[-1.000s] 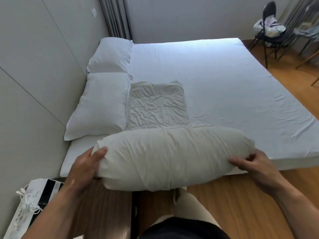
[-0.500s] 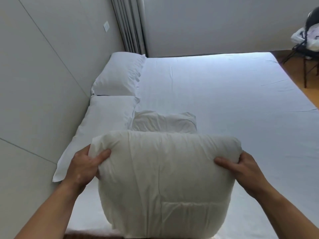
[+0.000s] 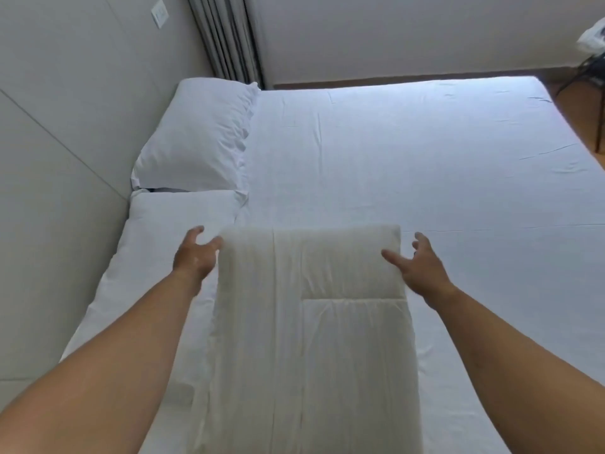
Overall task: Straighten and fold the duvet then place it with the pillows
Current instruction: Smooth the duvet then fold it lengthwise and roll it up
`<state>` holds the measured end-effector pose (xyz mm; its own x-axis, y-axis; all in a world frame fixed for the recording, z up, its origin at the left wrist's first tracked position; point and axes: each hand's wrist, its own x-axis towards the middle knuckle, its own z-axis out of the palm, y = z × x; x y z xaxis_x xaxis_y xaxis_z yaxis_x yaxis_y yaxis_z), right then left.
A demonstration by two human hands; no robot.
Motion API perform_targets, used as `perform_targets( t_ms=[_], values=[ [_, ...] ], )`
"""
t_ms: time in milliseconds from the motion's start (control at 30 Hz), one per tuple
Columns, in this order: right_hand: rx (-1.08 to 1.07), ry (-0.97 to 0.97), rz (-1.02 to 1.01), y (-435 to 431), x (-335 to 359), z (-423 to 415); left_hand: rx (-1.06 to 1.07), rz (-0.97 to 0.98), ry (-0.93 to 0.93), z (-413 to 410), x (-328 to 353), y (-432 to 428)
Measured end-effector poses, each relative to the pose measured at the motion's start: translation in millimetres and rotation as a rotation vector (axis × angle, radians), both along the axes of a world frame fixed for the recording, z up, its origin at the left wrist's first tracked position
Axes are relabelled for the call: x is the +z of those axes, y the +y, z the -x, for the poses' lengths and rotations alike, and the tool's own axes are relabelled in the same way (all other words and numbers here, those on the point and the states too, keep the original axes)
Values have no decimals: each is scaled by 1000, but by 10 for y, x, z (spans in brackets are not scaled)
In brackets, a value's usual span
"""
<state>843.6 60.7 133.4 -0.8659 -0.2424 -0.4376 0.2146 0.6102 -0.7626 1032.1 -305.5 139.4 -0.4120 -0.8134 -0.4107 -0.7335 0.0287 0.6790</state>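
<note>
The cream duvet (image 3: 311,339), folded into a thick oblong, lies flat on the white bed (image 3: 425,178) right beside the near pillow (image 3: 157,257). A second white pillow (image 3: 196,139) lies beyond it against the wall. My left hand (image 3: 196,255) is at the duvet's far left corner with fingers spread and the thumb touching the fabric. At the far right corner my right hand (image 3: 422,265) has its fingers apart and its thumb resting on the edge. Neither hand grips the duvet.
A grey wall (image 3: 65,142) with a switch (image 3: 160,16) runs along the bed's left side. Curtains (image 3: 226,37) hang in the corner. At the far right stands a dark chair (image 3: 586,67) with a bag on it, on wooden floor (image 3: 582,116).
I have leaned over the bed and laid the folded duvet down next to the near pillow, covering the part that lay there. Both hands have loosened from gripping its sides.
</note>
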Motion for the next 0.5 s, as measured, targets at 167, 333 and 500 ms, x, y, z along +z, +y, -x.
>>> perform_targets(
  t_ms=[167,333,500],
  values=[
    [303,244,-336,-201,-755,-227,-596,332,-331,164,-827,428],
    [530,448,-494,-896,-1330,86,-984,528,-451,705,-1490,457],
    [516,429,-653,-1169,-2067,629,-1045,620,-482,1120,-2139,-25]
  ],
)
